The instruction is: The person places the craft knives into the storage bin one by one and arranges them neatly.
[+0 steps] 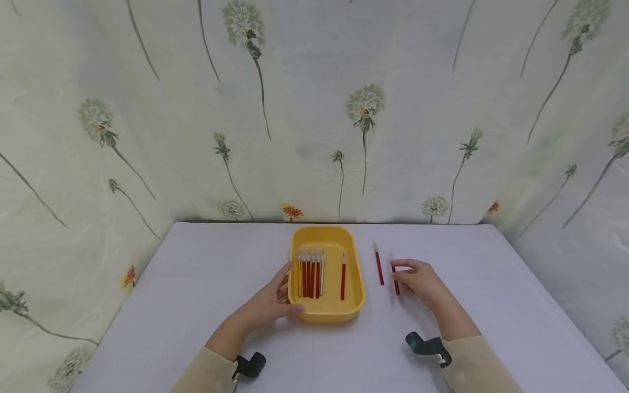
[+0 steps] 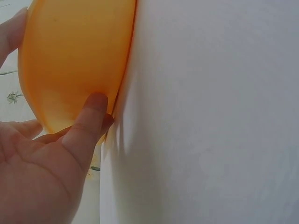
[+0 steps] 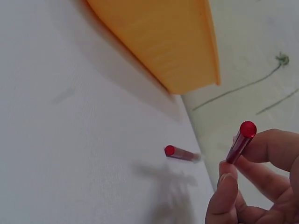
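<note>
My left hand (image 1: pixel 267 303) grips the left side of a yellow plastic tray (image 1: pixel 326 315), its thumb at the near left corner and its fingers along the outer wall. Inside the tray stand in a row several slim pen-like sticks with pale tips: a yellow stick (image 1: pixel 299 281), red ones and a white stick (image 1: pixel 321 278). One red stick (image 1: pixel 343 284) lies apart on the right. Beyond the tray's right wall, my right hand (image 1: pixel 420 281) pinches another red stick (image 3: pixel 242 141) between thumb and fingers, held above the table. A loose red stick (image 1: pixel 379 267) lies between that hand and the tray.
A white-covered table (image 1: pixel 216 256) carries everything. Behind it hangs a pale backdrop (image 1: pixel 304 136) printed with dandelions, which also runs along both sides. Black camera mounts (image 1: pixel 425 345) are strapped to both wrists, over beige sleeves.
</note>
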